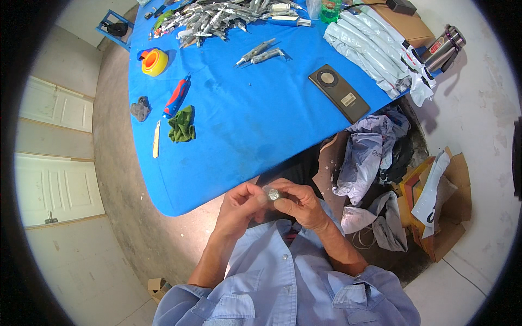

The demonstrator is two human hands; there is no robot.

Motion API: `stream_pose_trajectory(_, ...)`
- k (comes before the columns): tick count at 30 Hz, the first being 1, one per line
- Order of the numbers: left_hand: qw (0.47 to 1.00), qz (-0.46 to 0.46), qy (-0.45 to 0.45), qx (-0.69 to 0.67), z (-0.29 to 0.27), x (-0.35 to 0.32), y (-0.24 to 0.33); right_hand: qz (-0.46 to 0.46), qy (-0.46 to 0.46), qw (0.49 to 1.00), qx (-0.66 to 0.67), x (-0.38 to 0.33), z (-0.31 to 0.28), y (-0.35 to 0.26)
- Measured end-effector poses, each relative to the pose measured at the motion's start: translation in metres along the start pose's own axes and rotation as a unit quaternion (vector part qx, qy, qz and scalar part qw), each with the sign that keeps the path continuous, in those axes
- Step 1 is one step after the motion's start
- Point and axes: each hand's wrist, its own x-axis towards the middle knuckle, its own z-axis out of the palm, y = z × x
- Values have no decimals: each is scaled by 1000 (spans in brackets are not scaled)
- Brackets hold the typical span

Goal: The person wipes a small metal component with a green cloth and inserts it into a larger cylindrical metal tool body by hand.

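Observation:
Close in front of my shirt, just off the near edge of the table, both hands meet at a small round silvery piece (273, 194). Its shiny end faces up; the rest is covered by fingers, so I cannot tell its exact kind. My right hand (302, 205) is closed on it between thumb and fingers. From the other side, my left hand (242, 205) pinches at its edge with thumb and forefinger. Farther off on the blue cloth lie two slim grey pen-shaped tools (261, 54), apart from the hands.
The blue-covered table (234, 136) bears a heap of similar grey tools (217, 19), yellow tape (155, 62), a red-blue tool (176, 98), a green cloth (182, 125), a dark phone (340, 93), white plastic packets (361, 49) and a steel flask (445, 48). An opened carton (454, 201) stands at right.

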Motion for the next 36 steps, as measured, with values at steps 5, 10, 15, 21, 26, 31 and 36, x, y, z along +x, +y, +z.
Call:
stream_pose_trajectory(5,998,19,25,53,10,0,4,28,-11,999,40,-1,-1,0)
stream_pose_trajectory(10,996,37,29,72,13,1,4,36,-11,998,47,-2,-2,2)
stream_pose_trajectory(15,995,44,30,79,12,0,3,15,-3,1000,7,1,0,0)
stream_pose_trajectory(21,999,15,10,37,7,1,6,-18,3,994,-110,5,2,-10)
stream_pose_trajectory(26,1000,-6,8,26,5,1,6,-57,3,983,-174,7,3,-14)
stream_pose_trajectory(31,1000,-1,0,4,2,2,3,-51,-11,980,-194,9,3,-18)
stream_pose_trajectory(36,1000,-2,-1,-4,0,2,1,-51,-12,980,-194,9,3,-21)
